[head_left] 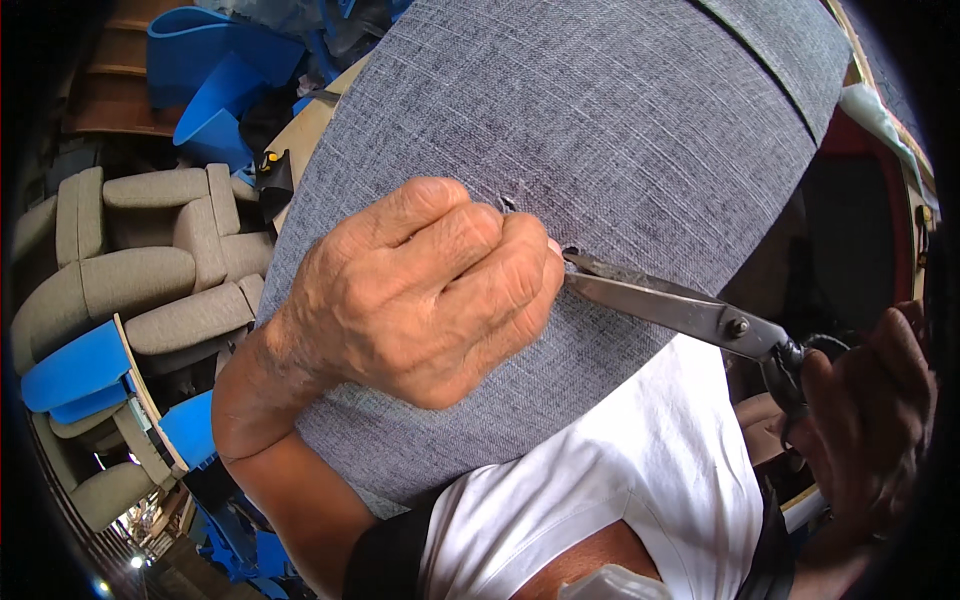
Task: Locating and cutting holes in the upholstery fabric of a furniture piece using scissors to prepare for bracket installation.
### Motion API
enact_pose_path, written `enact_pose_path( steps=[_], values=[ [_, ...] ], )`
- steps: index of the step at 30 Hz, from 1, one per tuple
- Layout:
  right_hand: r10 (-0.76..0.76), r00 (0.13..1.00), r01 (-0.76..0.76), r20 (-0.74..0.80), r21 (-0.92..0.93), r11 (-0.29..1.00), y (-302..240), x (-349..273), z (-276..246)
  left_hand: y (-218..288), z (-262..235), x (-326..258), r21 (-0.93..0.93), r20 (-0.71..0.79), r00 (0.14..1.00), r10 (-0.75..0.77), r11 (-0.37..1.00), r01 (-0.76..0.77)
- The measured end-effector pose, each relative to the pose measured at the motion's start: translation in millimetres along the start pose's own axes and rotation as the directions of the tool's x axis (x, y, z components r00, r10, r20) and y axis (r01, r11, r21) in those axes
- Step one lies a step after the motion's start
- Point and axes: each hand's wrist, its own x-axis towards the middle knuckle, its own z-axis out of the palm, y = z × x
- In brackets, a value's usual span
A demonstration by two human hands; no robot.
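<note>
Grey woven upholstery fabric (600, 130) covers a large padded piece in front of me. My left hand (430, 290) is closed on the fabric near its middle, the fingertips pinched together and mostly hidden behind the knuckles. A small dark hole (508, 203) shows in the cloth just beyond the knuckles. My right hand (870, 400), dim at the right edge, grips the dark handles of large metal scissors (690, 312). Their blades point left and are slightly apart, with the tips at the cloth right beside my left fingertips.
Beige cushioned sofas (140, 275) stand to the left on the floor. Blue curved sheets (215, 60) lie at the upper left, and a blue-topped board (85, 370) sits lower left. A red-edged dark frame (860, 190) is at the right.
</note>
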Motion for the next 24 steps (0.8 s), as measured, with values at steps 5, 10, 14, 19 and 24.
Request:
enact_pose_path(
  steps=[5,10,14,19,24],
  values=[
    [0.234,0.966,-0.244,0.114,0.084,0.966,-33,3,-4,-1,-4,4,0.047,0.017,1.000,0.015,0.999,-0.016],
    [0.073,0.997,-0.073,0.003,-0.012,0.997,-54,5,2,-2,-7,6,0.078,0.049,0.998,0.049,0.996,-0.053],
    [0.120,0.993,-0.121,0.009,0.037,0.992,-70,-1,8,-3,-8,6,0.116,0.052,0.993,0.108,0.987,-0.114],
    [0.154,0.988,-0.155,0.021,0.048,0.987,-72,-9,21,-2,-9,6,0.130,0.077,0.991,0.109,0.984,-0.118],
    [0.138,0.990,-0.138,-0.015,0.011,0.990,-64,-12,35,-3,-9,7,0.139,0.080,0.988,0.131,0.980,-0.142]
  ],
)
